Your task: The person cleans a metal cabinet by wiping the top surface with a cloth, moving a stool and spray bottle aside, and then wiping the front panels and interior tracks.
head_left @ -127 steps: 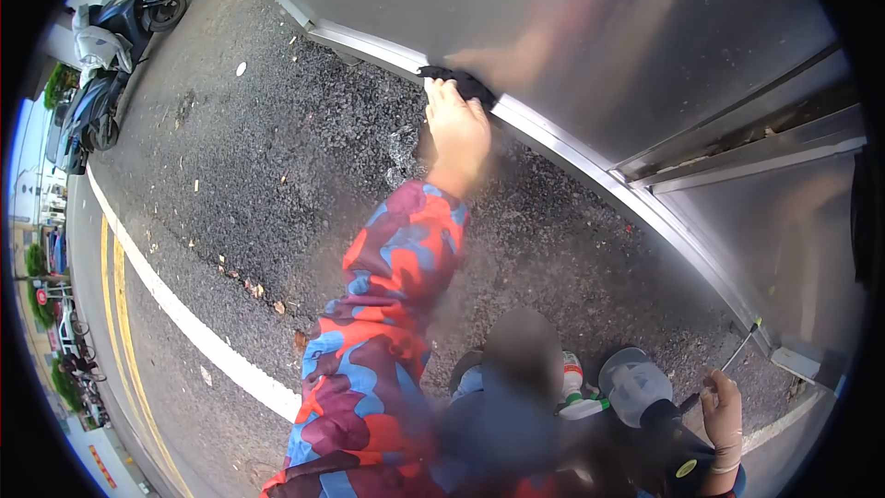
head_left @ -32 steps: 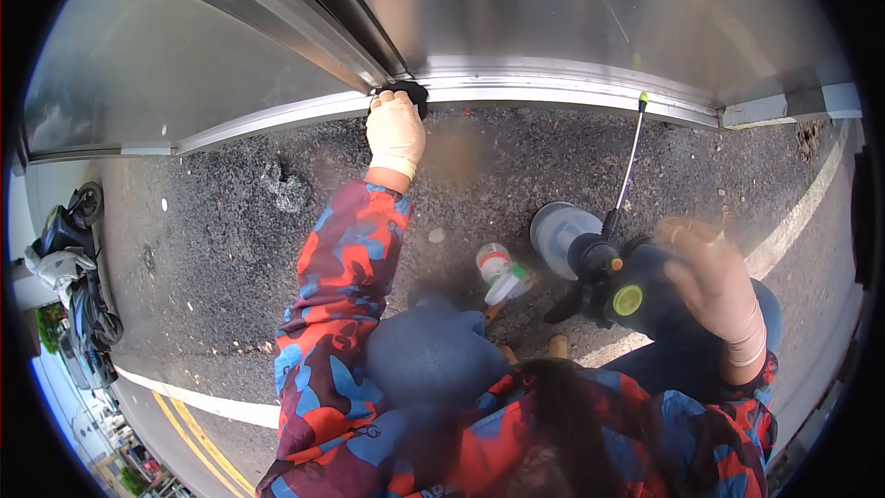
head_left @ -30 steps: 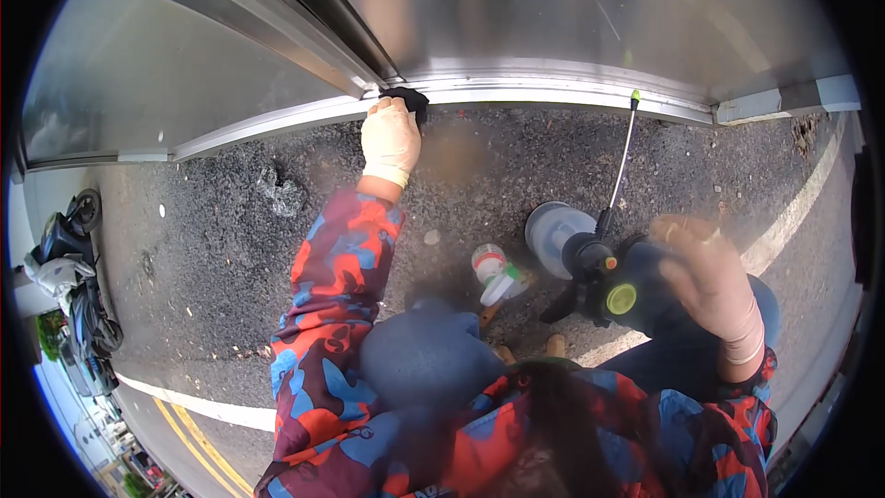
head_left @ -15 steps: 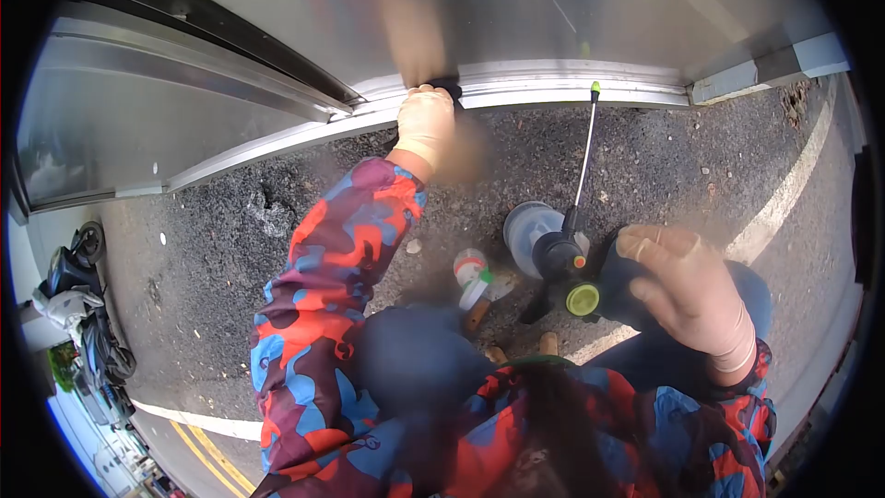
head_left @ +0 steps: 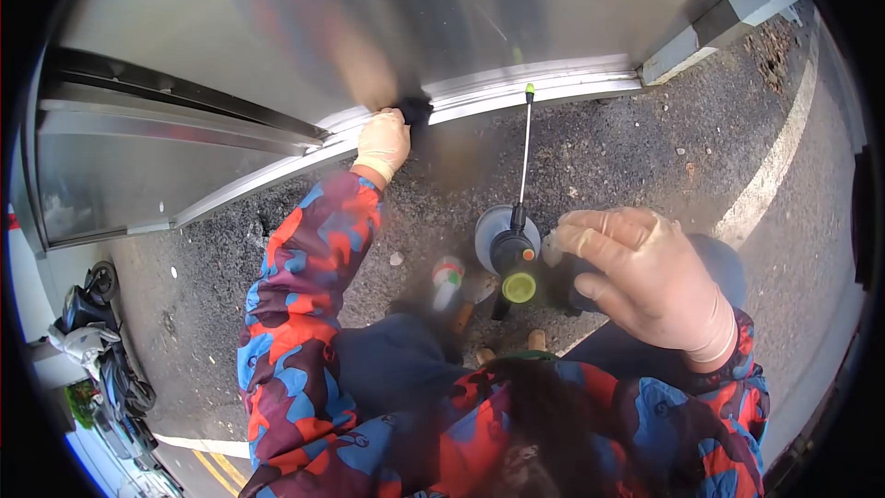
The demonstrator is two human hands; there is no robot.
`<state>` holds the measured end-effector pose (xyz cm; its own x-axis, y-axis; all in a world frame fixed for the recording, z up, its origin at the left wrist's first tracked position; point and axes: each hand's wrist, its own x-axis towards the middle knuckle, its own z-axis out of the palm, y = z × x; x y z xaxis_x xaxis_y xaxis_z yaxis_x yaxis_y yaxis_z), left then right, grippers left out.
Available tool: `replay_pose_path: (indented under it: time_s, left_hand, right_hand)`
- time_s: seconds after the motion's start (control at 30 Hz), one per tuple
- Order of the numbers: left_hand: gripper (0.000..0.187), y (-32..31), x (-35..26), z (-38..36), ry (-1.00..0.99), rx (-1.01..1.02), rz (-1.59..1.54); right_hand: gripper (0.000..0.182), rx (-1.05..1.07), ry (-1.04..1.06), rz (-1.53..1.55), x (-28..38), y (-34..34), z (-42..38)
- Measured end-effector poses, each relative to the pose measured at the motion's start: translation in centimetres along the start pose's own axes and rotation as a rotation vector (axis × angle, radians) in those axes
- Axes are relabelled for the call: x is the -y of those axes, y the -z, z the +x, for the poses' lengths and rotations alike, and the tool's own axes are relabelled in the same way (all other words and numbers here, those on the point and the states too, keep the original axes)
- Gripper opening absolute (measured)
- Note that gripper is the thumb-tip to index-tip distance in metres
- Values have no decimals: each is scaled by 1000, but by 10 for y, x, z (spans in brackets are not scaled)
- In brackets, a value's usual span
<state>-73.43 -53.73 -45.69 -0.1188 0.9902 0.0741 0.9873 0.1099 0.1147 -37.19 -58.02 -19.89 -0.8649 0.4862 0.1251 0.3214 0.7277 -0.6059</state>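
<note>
My left hand (head_left: 384,142), in a pale glove, is closed on a black cloth (head_left: 416,109) at the silver metal ledge (head_left: 461,103) along the foot of a shiny metal panel (head_left: 433,18). My right hand (head_left: 627,267), gloved too, hovers over my right knee with its fingers curved and apart, holding nothing. Just left of it a pump sprayer (head_left: 514,254) with a green cap stands on the asphalt, its thin wand (head_left: 526,152) pointing at the ledge. A bottle with a red and white top (head_left: 448,275) is beside the sprayer.
A wooden-handled tool (head_left: 464,317) lies near my feet. At the far left are parked motorbikes (head_left: 106,341). A metal frame (head_left: 175,120) crosses the panel on the left. A white painted line (head_left: 774,166) runs along the asphalt at right.
The view has shifted, so the sprayer and bottle appear farther left. My left hand with the cloth is still at the ledge, and my right hand appears nearer the sprayer.
</note>
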Motion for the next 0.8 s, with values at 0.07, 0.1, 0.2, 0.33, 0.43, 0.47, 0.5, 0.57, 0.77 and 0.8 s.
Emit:
replay_pose_path:
  time_s: [0.07, 0.1, 0.2, 0.33, 0.43, 0.47, 0.5, 0.57, 0.77, 0.8]
  left_hand:
    - [18, 1, 3, -4, 89, 12, 33]
    - [19, 3, -1, -4, 97, -2, 39]
    - [26, 6, -9, 6, 220, 168, 12]
    - [27, 31, -21, 14, 347, 328, -507]
    - [22, 74, -49, 6, 322, 272, -1236]
    - [22, 104, -66, -1, 313, 261, -1229]
    - [23, 121, -76, -5, 260, 319, -1371]
    - [25, 166, -109, -19, -45, 354, -1180]
    - [33, 214, -171, -62, -128, 410, -1469]
    - [32, 223, -182, -67, -82, 488, -1578]
  right_hand:
    - [37, -14, 27, -19, 1, 3, -4]
    - [37, -10, 16, 3, 1, 4, -6]
    - [36, -58, 55, 12, 1, 4, -9]
    - [36, -95, 74, 24, 9, 9, -14]
    - [38, -133, 69, 93, 9, 8, -19]
    - [38, -143, 79, 88, 9, 6, -21]
    - [39, -209, 55, 80, 9, 4, -21]
    - [51, -232, -26, 122, 2, 1, -20]
    - [61, -449, -44, 155, -7, -4, -5]
    - [59, -443, -22, 177, -7, -3, -2]
